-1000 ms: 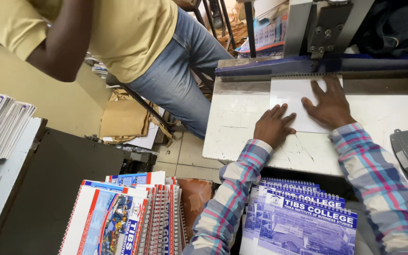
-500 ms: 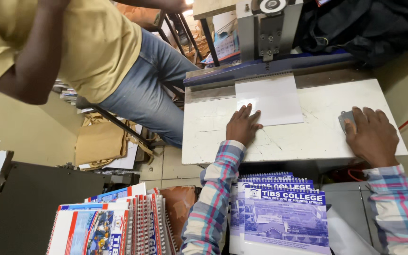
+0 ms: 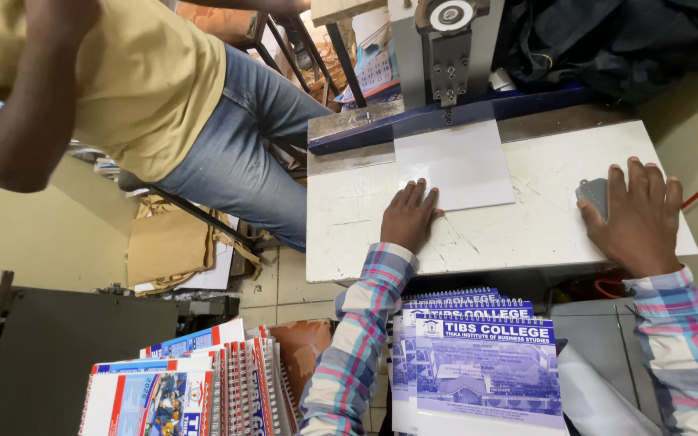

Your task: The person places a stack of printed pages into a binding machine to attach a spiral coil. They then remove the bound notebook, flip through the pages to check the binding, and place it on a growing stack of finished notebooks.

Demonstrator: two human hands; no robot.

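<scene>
White worktable [image 3: 527,234], left hand [image 3: 408,216] flat on sheet [image 3: 454,165], right hand [image 3: 636,216] splayed

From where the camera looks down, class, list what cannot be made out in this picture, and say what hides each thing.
Head view only:
- Grey object on the white table: mostly under the right hand; its kind is unclear.
- Sheet's far edge: under the machine's blue bar.
- Purple booklets: cut off by the bottom edge.
- The other person's yellow shirt: cut off by the top and left edges.
</scene>
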